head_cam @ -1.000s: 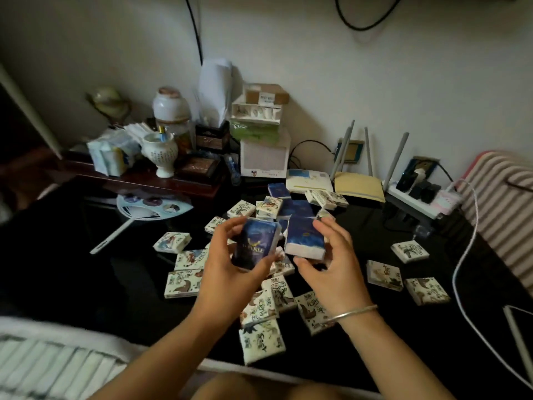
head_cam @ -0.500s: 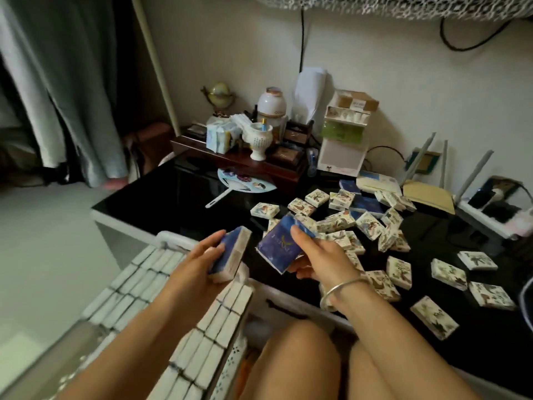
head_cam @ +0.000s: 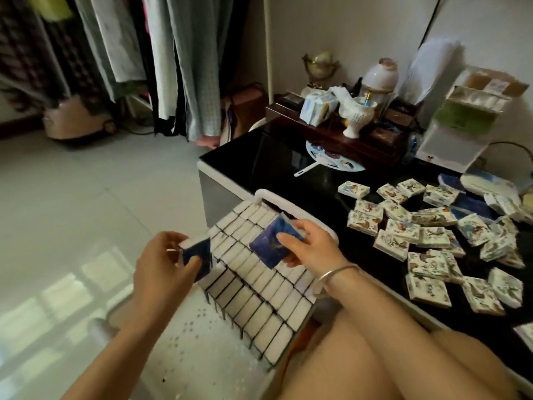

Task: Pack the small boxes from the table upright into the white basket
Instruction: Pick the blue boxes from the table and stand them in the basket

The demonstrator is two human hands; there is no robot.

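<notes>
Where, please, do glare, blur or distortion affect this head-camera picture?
Head view: window light makes bright patches on the floor; the black table reflects like a mirror; the wide lens bends the wall pole; the far boxes look soft.

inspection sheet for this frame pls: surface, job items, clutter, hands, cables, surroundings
Surface: black glossy table, bare at its left end.
Job's things: white basket holds rows of upright boxes; loose patterned boxes lie flat on the table.
Clutter: hand fan, white cup, jar, stacked cartons.
Hands: left hand grips a blue box; right hand grips another blue box, both over the basket.
Cables: black cable on the wall.
Surroundings: hanging clothes, tiled floor.
</notes>
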